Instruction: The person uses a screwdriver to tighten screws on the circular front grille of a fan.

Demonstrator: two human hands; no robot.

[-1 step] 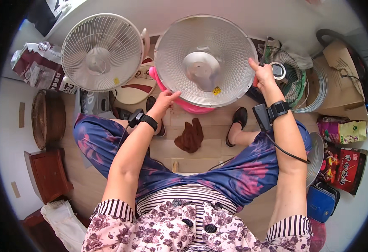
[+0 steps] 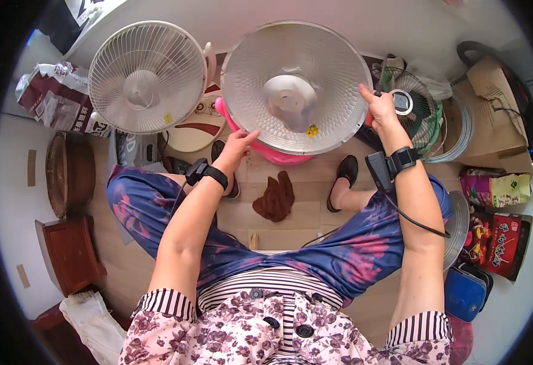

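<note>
- Here's the wide, silver, dimpled metal dish [image 2: 339, 79], tilted face-up between the two hands, just above a bright pink plastic part [image 2: 281, 157] that peeks out below its rim
- The left hand [image 2: 236, 151] has its fingertips on the near-left rim; whether they truly clamp it, I cannot tell
- Over at the right edge, the right hand [image 2: 385, 112] has its thumb against the rim and its other fingers curled; what they close on is unclear, perhaps that small red piece [image 2: 370, 118]
- The danger, as I read it: if the left fingertips only rest there, the smooth rim could slip and the dish tip toward the white round cage fan [image 2: 144, 85] on the left
- An uneven push could bend that thin-looking rim, too
- Out of sight: the dish's back and whatever supports it
- Hard to make out: the yellow patch [image 2: 312, 131] inside, and the round, pale-rimmed object [image 2: 403, 103] beside the right hand
</note>
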